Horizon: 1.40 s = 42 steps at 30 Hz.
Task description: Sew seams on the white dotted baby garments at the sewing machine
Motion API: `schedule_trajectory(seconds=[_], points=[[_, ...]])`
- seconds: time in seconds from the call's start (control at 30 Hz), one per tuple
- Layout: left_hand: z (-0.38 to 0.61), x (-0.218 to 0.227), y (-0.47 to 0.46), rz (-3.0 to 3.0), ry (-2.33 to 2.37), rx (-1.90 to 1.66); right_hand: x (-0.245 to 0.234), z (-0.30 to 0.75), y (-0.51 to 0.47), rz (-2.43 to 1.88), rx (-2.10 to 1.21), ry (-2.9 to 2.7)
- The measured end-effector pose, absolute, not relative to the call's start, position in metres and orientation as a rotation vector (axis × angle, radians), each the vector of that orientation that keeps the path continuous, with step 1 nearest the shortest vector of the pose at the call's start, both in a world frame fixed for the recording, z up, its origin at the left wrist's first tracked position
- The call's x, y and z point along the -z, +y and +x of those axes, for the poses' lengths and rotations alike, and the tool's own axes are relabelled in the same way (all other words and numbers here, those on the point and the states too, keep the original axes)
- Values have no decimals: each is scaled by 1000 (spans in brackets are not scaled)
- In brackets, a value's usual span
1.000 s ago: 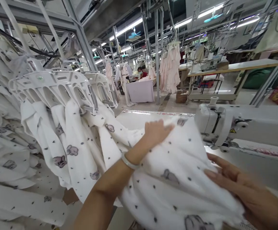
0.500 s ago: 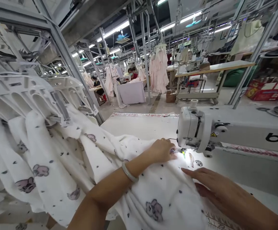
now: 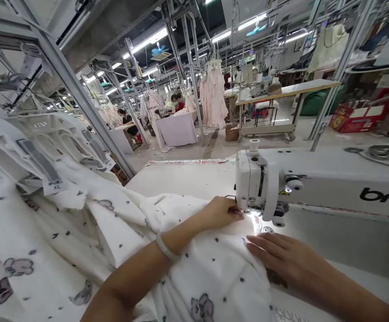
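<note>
White fleecy fabric with dark dots and grey-pink animal prints (image 3: 214,264) spreads over the sewing table and runs under the needle area of a white sewing machine (image 3: 315,179). My left hand (image 3: 219,213), with a pale bangle on its wrist, is closed on the fabric just left of the needle, fingers curled. To the right of the fabric, my right hand (image 3: 281,255) has its fingers stretched out, the tips resting at the fabric's edge. The machine's lamp glares, so the needle and presser foot are hard to make out.
At left, printed garment pieces hang from white hanger clips (image 3: 36,161) beside a metal post (image 3: 76,98). Beyond the table are pink hanging garments (image 3: 213,96), a wooden-edged workbench (image 3: 288,91), a red carton (image 3: 357,117) and co-workers seated further back.
The view has shifted, with the machine and table now further left in the picture. My right hand's fingers have flattened against the fabric edge; my left hand keeps hold near the needle.
</note>
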<state>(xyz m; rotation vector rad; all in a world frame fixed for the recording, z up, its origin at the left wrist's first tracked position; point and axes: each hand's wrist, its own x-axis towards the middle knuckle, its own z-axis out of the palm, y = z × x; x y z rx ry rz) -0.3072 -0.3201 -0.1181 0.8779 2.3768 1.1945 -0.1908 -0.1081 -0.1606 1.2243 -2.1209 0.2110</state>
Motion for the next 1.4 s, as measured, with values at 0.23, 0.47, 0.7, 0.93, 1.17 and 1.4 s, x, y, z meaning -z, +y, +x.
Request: schedule_trajectory(seconds=[0.23,0.47,0.7,0.93,1.17,1.4], points=[[-304,123,-315,840,2409,-1138,165,-182,-122,1118,-489,-2250],[-261,126,-343,782,2391,-1128,166,-150,-138,1308,-458,-2303],[-265,125,-339,748,2378,-1089,152,-157,-136,1247,-403,-2234],[-263,126,-329,684,2477,-971,162,-162,-130,1059,-345,-2173],[-260,126,-320,711,2608,-751,152,-168,-127,1067,-420,-2251],[-257,131,-320,850,2709,-678,160,-179,-122,1042,-295,-2239]])
